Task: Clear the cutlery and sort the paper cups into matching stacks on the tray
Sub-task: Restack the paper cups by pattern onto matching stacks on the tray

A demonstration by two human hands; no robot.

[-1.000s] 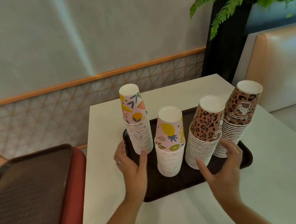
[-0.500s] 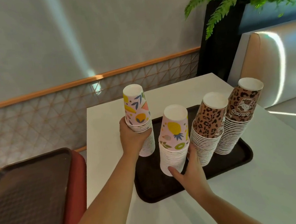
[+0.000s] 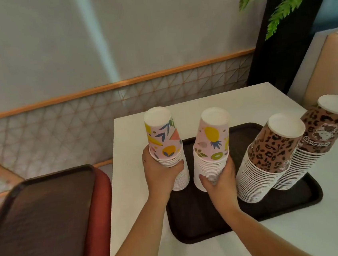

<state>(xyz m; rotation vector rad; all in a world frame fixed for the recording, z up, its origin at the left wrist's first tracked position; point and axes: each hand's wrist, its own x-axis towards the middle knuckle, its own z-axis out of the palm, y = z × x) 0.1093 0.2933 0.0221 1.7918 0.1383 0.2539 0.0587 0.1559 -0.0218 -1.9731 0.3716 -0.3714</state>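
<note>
Left hand (image 3: 160,173) closed around the upper part of the left fruit-print cup stack (image 3: 166,149), thumb on the near side. Right hand (image 3: 218,178) closed around the lower middle of the second fruit-print stack (image 3: 212,150), just right of the left hand. Both stacks stand inverted on the dark tray (image 3: 205,224), which lies on the white table (image 3: 300,239). Right of the right hand, two leopard-print stacks (image 3: 271,154) lean rightward on the same tray, touching each other. Left of the left hand, a second dark tray (image 3: 38,225) rests on a red seat (image 3: 97,208).
</note>
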